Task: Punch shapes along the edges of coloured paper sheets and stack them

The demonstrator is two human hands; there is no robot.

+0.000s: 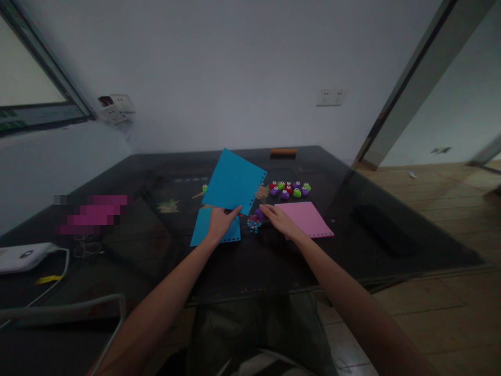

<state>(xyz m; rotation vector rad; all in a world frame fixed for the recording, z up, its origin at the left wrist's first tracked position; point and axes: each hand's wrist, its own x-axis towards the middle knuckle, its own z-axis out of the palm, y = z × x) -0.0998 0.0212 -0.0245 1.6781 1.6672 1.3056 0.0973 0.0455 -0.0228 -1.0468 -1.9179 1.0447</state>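
My left hand [221, 222] pinches the lower edge of a blue loose-leaf sheet [235, 180], which is lifted and tilted with punched holes along its right side. Beneath it, a second blue sheet [199, 228] lies on the table, partly covered by that hand. Between the fingertips of my right hand [279, 219] is a small purple toy [259, 213], partly hidden. Close below it sits a blue-and-red beaded trinket [253, 225]. A pink loose-leaf sheet [307, 219] lies beside and partly behind my right hand. Farther back, several small red, green and purple toys with white eyes [288, 189] stand in rows.
The black table [274, 271] stands against a white wall. A green toy [204, 188] peeks out left of the raised sheet. An orange-brown bar [284, 152] lies at the back, a dark long case [383, 230] at right, and a white device [25, 257] with a cable at left.
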